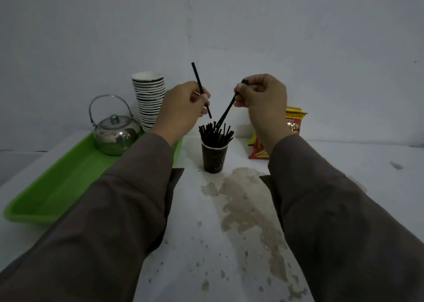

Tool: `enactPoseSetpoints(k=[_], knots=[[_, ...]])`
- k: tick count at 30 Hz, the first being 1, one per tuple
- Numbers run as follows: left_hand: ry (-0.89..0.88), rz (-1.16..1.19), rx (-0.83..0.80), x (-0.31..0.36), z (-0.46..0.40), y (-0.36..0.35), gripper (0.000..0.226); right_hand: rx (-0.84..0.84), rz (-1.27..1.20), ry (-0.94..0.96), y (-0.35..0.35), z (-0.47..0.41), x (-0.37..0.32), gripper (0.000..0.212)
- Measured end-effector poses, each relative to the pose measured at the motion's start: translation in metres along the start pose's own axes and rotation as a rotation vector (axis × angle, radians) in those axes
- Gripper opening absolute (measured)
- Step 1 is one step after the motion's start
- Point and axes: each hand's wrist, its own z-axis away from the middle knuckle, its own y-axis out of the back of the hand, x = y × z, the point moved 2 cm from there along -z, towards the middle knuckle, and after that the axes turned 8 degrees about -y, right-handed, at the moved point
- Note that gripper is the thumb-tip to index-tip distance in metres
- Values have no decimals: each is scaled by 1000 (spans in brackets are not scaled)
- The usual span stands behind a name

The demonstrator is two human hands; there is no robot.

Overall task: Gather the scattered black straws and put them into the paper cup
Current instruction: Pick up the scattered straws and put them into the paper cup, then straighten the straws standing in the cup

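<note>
Insertion step — left hand (183,104) and right hand (261,95) each pinch one black straw (199,82) above the paper cup (213,157). Next, by judgement: lower each tip among the bundle — then release.

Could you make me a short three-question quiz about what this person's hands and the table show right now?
1. True or false: the left hand and the right hand each pinch one thin black plastic straw.
2. What stands in the bright green plastic tray? A) a shiny steel kettle B) a glass jar C) a blue bowl
3. Fill in: the right hand's straw already dips among the other straws in the dark paper ____.

Key: 1 true; 2 A, the shiny steel kettle; 3 cup.
</note>
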Motion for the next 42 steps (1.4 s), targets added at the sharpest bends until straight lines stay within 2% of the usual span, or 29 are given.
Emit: enactPoseSetpoints(k=[5, 8, 11, 16, 20, 23, 26, 28, 30, 32, 35, 38, 42], knots=[[11, -76, -28, -18, 4, -5, 24, 15, 133, 33, -10, -9, 12, 16], [16, -74, -46, -32, 11, -10, 20, -2, 155, 28, -12, -10, 23, 22], [25, -35, -61, -42, 16, -16, 10, -5, 241, 54, -15, -9, 33, 19], [60, -57, -55, -54, 19, -25, 6, -48, 418, 103, -19, -6, 48, 18], [68, -230, -164, -61, 23, -35, 11, -97, 588, 154, -23, -5, 59, 17], [87, -356, -180, -64, 26, -39, 14, -136, 714, 165, -26, -4, 71, 19], [148, -448, -265, -64, 25, -44, 17, -108, 924, 204, -26, -2, 81, 24], [152, -431, -271, -62, 22, -45, 13, -97, 923, 226, -25, 0, 83, 27], [140, -349, -239, -60, 20, -43, 19, -99, 870, 244, -24, 2, 84, 30], [113, -277, -161, -58, 18, -37, 28, -98, 839, 251, -23, 3, 85, 31], [56, -218, -27, -59, 18, -30, 22, -126, 786, 239, -19, 7, 89, 33], [50, -215, -60, -62, 23, -31, 13, -178, 770, 226, -18, 13, 93, 35], [35, -188, -36, -63, 30, -32, 18, -173, 668, 207, -15, 18, 91, 39]])
